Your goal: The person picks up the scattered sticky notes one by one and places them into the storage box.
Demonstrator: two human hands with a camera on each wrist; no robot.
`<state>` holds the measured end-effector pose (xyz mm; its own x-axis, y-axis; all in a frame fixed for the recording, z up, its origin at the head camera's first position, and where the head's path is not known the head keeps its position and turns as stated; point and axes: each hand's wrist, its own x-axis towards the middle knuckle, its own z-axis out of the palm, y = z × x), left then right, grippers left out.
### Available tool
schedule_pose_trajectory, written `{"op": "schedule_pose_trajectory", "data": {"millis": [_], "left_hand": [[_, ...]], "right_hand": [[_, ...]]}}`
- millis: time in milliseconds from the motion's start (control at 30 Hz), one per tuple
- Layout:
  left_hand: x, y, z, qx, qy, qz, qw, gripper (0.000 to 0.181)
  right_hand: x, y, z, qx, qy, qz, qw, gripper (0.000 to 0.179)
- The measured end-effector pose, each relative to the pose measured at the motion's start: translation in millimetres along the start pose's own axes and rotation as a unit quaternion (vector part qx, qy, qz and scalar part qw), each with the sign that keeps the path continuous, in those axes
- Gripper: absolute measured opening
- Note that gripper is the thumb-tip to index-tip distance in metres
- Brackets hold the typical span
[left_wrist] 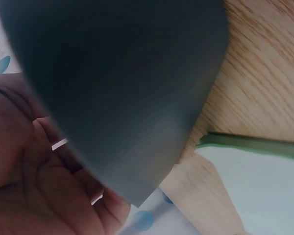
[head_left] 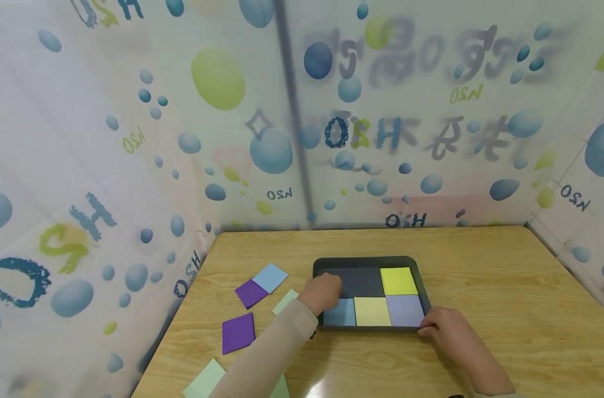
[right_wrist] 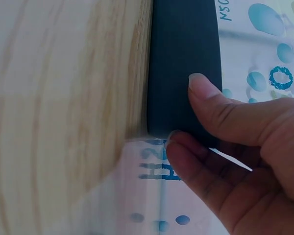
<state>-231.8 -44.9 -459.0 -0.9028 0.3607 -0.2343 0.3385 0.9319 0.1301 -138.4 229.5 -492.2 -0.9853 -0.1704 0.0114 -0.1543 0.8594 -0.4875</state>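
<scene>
A dark shallow tray (head_left: 366,329) lies on the table with paper squares like sticky notes in it. Its front row has a blue square (head_left: 339,313), a pale yellow square (head_left: 373,312) and a lavender square (head_left: 405,310); a bright yellow square (head_left: 399,281) sits at the back right. My left hand (head_left: 322,293) reaches over the tray's left end, fingers bent down inside; the wall hides its fingertips in the left wrist view, so I cannot tell whether they hold anything. With thumb on the outer wall and fingers round the corner, my right hand (right_wrist: 240,142) grips the tray.
Left of the tray lie a light blue square (head_left: 270,278), purple squares (head_left: 239,333) and pale green squares (head_left: 205,379), some partly behind my left sleeve (head_left: 272,348). The wooden table (head_left: 500,287) is bordered by a patterned curtain (head_left: 252,204) at the back and sides.
</scene>
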Motion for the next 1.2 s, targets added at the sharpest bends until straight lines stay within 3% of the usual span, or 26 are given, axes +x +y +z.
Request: {"op": "schedule_pose_trajectory", "data": {"millis": [333,533,900,1067,1200], "left_hand": [[0.7,-3.5,4.0,-0.003,0.01,0.007,0.9999,0.016],[0.3,-10.7,3.7,-0.05,0.04,0.017,0.9978,0.009],[-9.7,-42.3,2.1,-0.16,0.124,0.049,0.9781,0.007],[-18.6,-49.1,-5.1,-0.182,0.152,0.041,0.9705,0.007],[-28.7,-54.0,-7.8,-0.201,0.158,0.028,0.9664,0.01]], "right_hand": [[-3.0,-1,1,-0.001,0.012,-0.015,0.9998,0.014],[-4.8,0,2,0.001,0.029,-0.032,0.9991,0.015],[-2.6,-1,1,-0.006,0.018,-0.017,0.9997,0.013],[-0.6,0,1,-0.005,0.008,-0.004,0.9999,0.013],[0.0,0,2,-0.002,0.003,0.0,1.0,0.012]]}}
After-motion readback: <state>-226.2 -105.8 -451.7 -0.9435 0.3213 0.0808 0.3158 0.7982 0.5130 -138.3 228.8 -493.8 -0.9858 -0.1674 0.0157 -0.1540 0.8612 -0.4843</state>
